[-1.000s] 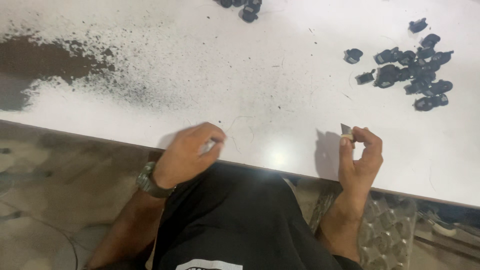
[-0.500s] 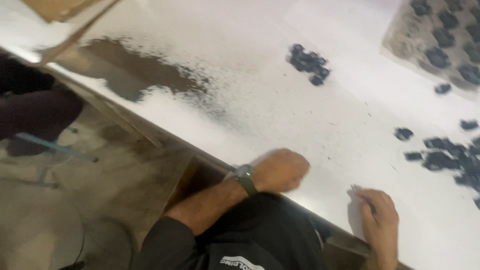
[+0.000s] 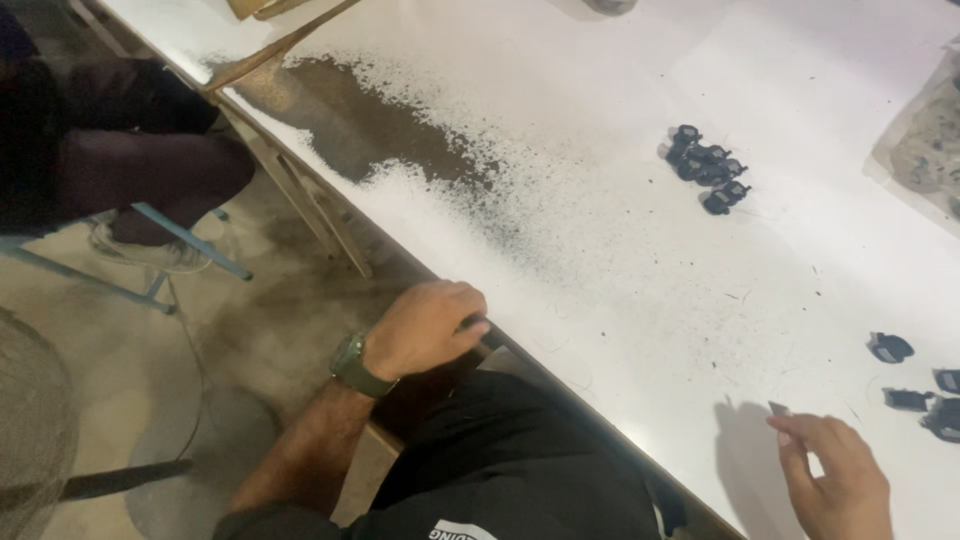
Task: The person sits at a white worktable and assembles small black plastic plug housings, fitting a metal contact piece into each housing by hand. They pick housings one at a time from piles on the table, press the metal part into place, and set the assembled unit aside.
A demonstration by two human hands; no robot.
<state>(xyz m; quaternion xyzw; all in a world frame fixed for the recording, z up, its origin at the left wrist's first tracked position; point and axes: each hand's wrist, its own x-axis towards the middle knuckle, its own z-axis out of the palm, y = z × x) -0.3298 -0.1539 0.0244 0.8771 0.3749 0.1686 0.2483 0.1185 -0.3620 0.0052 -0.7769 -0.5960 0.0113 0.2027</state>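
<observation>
Pinching a small dark piece in its closed grip, the right hand rests on the white table; the left hand curls shut at the table edge.

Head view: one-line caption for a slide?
Left hand rests at the white table edge; right hand pinches a small piece near scattered black parts.

White desk, runs diagonally. Dark powder patch near its left edge, thinning to specks twd the middle. Cluster of small black parts mid-desk, well apart from the powder. Clear plastic sheet w/ dark bits at far right edge. Wooden strip at the far left corner. Off desk: another person's leg on a blue-framed seat, dusty floor below.
</observation>
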